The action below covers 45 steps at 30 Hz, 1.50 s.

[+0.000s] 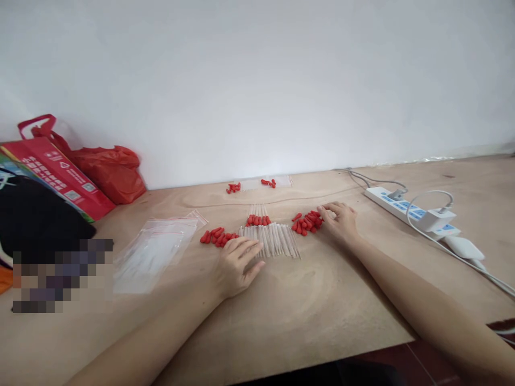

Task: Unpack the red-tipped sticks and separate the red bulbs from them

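My left hand (237, 265) lies with its fingers stretched and apart, at the near end of a pile of red rubber bulbs (217, 237). Its fingertips reach the left side of a row of thin clear tubes (277, 241). My right hand (341, 221) rests at the edge of a second pile of red rubber bulbs (308, 222), fingers loosely bent and touching or nearly touching it. No held object shows in either hand. Behind the loose tubes, several more tubes with red bulbs (258, 220) on their near ends lie side by side, pointing at the wall.
Clear zip bags (156, 252) lie to the left. Small bags with red bulbs (268, 183) are near the wall. A white power strip (410, 209) with plugs and cables stands right. A red plastic bag (110, 169), a printed bag (60, 177) and a black item (36, 214) fill the far left.
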{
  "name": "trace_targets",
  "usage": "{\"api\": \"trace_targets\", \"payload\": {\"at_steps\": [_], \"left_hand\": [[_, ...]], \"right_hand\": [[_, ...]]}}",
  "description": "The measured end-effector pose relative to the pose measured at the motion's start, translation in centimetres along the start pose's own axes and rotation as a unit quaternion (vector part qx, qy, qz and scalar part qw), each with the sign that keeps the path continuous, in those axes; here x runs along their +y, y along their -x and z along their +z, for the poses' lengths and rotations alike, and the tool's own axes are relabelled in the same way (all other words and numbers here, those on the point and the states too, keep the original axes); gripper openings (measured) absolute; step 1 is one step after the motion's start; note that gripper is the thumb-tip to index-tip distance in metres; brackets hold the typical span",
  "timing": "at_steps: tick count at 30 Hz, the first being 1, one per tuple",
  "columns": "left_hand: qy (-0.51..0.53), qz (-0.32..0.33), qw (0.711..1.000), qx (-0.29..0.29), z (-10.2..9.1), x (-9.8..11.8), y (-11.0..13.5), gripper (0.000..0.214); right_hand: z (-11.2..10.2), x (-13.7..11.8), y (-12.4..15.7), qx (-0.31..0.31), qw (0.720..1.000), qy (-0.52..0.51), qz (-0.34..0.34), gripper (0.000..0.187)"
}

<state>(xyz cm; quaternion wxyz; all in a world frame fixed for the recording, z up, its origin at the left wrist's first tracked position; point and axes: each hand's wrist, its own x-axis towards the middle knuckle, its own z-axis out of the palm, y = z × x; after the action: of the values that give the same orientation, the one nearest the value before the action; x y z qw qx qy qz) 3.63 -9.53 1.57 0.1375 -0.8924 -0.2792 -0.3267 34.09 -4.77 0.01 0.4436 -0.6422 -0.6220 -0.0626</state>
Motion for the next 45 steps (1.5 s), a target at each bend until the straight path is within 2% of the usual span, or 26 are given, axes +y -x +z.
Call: {"api": "trace_targets", "payload": {"at_steps": [3,8,10,12,14,16,18,20,23,24,27,30,33,37,41,45], "left_hand": [[-0.004,-0.019,1.0,0.011,-0.8,-0.8,1.0,0.026],[-0.008,-0.025,1.0,0.004,-0.7,-1.2,1.0,0.024],[-0.005,-0.026,1.0,-0.006,-0.7,-1.2,0.9,0.023],[-0.006,-0.029,0.999,-0.014,-0.7,-1.2,0.9,0.023],[-0.009,-0.033,0.999,-0.02,-0.7,-1.3,1.0,0.022],[-0.011,-0.036,0.999,-0.025,-0.8,-1.5,1.0,0.022],[-0.009,-0.035,0.999,-0.027,-0.7,-1.5,1.1,0.022],[-0.006,-0.037,0.999,-0.03,-0.6,-1.5,1.1,0.022],[-0.004,-0.046,0.998,-0.032,-0.5,-1.5,1.1,0.022],[-0.003,-0.049,0.998,-0.034,-0.5,-1.5,1.1,0.022],[0.0,-0.056,0.998,-0.04,-0.4,-1.4,1.0,0.022],[-0.001,-0.058,0.997,-0.042,-0.5,-1.5,1.0,0.022],[-0.006,-0.059,0.997,-0.04,-0.6,-1.6,1.0,0.022],[-0.011,-0.064,0.997,-0.042,-0.7,-1.9,1.2,0.021],[-0.01,-0.065,0.997,-0.046,-0.7,-1.9,1.2,0.021],[-0.009,-0.068,0.996,-0.049,-0.7,-1.9,1.2,0.022]], "right_hand": [[0.2,-0.4,0.1,0.022,1.0,-0.006,0.013,0.038],[0.3,-1.0,-0.3,0.044,0.999,-0.016,0.017,0.041],[0.1,-0.5,-0.7,0.056,0.997,-0.011,0.042,0.043],[-0.3,0.6,-1.2,0.058,0.993,-0.01,0.101,0.047],[-0.8,2.1,-1.4,0.018,0.984,-0.011,0.176,0.047],[-1.3,3.4,-1.4,-0.061,0.974,-0.018,0.218,0.044],[-1.8,4.1,-1.4,-0.114,0.969,-0.027,0.218,0.039],[-2.0,3.9,-1.4,-0.105,0.974,-0.026,0.2,0.036],[-1.8,1.8,-1.3,-0.039,0.987,0.0,0.158,0.033],[-1.6,0.7,-1.2,-0.035,0.991,0.008,0.129,0.032],[-0.1,-3.2,-0.7,-0.116,0.993,0.03,-0.001,0.026],[2.0,-7.0,-0.5,-0.182,0.978,0.087,-0.058,0.024],[4.2,-9.8,-0.9,-0.221,0.97,0.103,-0.021,0.027],[6.1,-11.6,-1.8,-0.261,0.957,0.123,0.027,0.033],[7.0,-12.1,-2.1,-0.298,0.944,0.138,0.045,0.031],[7.0,-12.5,-2.3,-0.3,0.942,0.138,0.065,0.027]]}}
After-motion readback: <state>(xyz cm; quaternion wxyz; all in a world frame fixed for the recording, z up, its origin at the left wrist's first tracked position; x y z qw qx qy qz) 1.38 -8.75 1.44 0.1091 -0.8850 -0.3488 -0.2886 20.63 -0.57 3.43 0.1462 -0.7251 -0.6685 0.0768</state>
